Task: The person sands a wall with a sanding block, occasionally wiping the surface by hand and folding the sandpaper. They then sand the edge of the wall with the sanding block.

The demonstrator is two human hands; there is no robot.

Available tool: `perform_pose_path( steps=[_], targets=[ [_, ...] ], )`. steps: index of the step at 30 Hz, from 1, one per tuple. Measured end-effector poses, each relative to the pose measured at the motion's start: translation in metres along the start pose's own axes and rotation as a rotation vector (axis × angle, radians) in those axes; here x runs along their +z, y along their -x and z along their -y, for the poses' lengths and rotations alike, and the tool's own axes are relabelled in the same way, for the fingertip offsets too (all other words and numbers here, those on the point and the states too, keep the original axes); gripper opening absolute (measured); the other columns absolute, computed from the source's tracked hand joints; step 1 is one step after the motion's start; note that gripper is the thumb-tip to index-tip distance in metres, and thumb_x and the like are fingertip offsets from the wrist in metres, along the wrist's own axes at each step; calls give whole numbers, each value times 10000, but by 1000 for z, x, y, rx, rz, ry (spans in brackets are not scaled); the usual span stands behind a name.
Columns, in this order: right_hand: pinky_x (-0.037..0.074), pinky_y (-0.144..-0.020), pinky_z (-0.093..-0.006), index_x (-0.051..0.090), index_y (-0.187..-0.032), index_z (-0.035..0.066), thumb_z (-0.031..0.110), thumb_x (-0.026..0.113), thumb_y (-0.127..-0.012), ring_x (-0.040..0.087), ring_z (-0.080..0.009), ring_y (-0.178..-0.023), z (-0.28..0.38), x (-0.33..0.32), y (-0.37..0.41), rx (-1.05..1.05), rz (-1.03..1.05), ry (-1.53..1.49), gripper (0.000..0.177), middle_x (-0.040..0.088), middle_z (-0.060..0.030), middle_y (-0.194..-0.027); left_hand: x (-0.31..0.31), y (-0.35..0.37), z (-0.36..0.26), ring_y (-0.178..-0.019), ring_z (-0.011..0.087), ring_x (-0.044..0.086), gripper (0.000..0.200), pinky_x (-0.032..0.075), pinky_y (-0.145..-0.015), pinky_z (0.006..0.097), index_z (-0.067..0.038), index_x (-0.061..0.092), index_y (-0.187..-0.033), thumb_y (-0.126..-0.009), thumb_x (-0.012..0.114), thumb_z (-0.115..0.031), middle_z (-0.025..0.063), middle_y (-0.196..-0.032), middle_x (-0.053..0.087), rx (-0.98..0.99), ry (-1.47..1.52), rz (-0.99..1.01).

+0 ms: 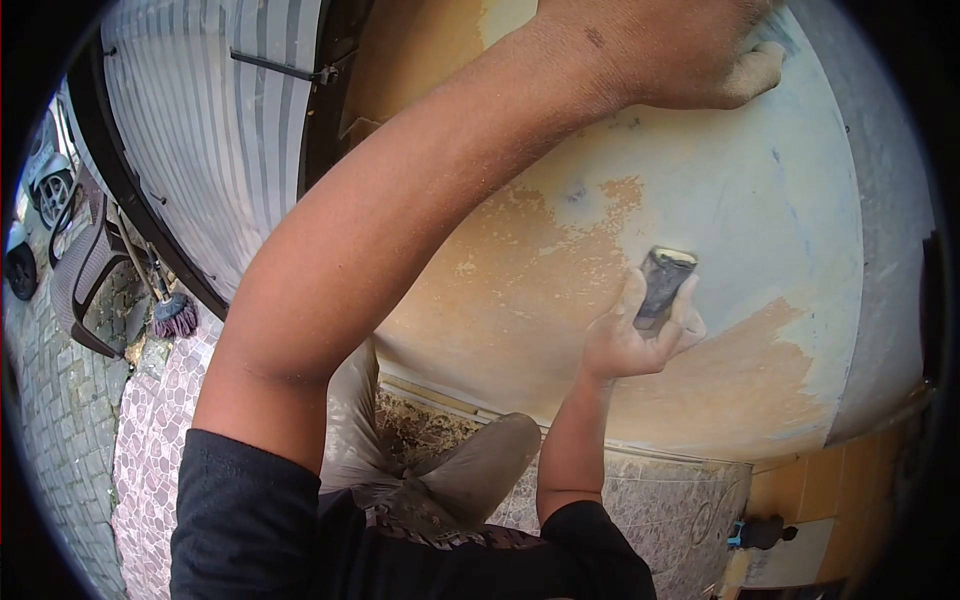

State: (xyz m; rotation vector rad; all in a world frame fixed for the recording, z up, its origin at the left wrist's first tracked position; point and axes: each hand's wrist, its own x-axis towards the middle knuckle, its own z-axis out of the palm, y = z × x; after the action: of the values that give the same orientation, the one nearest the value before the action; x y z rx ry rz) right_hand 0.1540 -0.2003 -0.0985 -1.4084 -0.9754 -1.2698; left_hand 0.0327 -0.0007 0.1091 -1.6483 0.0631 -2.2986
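Note:
My right hand grips a small dark block with a pale top edge, thumb on one side and fingers on the other. It is at a large wall with patchy pale and tan paint. Pale dust coats these fingers. My left arm reaches across the view to the upper right, where my left hand is by the same wall. Its thumb shows, dusty at the tip; the other fingers are mostly hidden or cut off by the top edge.
At the left are a striped corrugated panel in a dark frame, a mop, a dark woven chair and parked vehicles. Stone-patterned floor lies below. Another person appears small at the lower right.

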Motion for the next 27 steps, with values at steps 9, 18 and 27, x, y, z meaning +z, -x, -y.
perform_pose_path(
  steps=[9,18,27],
  targets=[
    [475,-848,-405,687,-1307,-1,187,926,-827,539,-239,-967,4,-9,87,-480,376,8,568,525,-68,-1070,3,1,2,-1197,324,586,357,415,-1139,458,16,686,-1101,-858,695,-245,155,-1137,667,14,40,-56],
    [539,-858,-351,614,-1399,-62,113,835,-917,540,-223,-1015,-8,1,12,280,-169,-120,558,487,-90,-1113,9,3,9,-1174,333,605,353,446,-1089,455,6,693,-1086,-829,704,-236,152,-1095,673,94,51,-113],
    [465,-861,-406,571,-1395,-22,166,874,-878,500,-273,-1042,-41,-22,133,-284,160,65,628,482,-117,-1124,10,2,8,-1160,338,616,363,450,-1091,459,7,701,-1094,-827,712,-238,155,-1097,679,101,-19,-116]
  ],
)
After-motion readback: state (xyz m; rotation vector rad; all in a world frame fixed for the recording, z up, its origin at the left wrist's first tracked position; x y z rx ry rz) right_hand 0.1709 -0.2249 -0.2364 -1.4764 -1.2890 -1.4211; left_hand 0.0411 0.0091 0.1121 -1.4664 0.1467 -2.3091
